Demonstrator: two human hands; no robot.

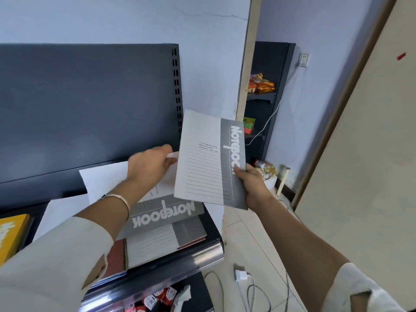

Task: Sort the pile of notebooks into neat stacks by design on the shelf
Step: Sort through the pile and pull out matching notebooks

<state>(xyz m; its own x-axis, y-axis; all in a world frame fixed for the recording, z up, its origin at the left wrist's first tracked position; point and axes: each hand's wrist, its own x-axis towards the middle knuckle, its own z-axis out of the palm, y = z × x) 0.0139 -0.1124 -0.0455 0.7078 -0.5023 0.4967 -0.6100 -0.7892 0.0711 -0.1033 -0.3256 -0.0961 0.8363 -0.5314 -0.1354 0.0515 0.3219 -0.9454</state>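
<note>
Your right hand [252,183] is pinching the grey notebook [207,161] by its corner, aloft beside the shelf [202,251]; your left hand [148,167], blurred, is perhaps gripping a white cover [103,179] on the pile [166,219]; corner pinch is risking a drop.

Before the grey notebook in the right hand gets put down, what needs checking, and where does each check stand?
1. Right hand grips grey notebook at its lower edge: ok.
2. Matching grey cover visible on the pile: ok.
3. Left hand free to steady the pile: not ok, it holds a white notebook.
4. Pile squared up: not ok, covers lie askew.
5. Yellow notebook lies apart at the left: ok.
6. Bare room on the shelf for another stack: cannot tell.
</note>
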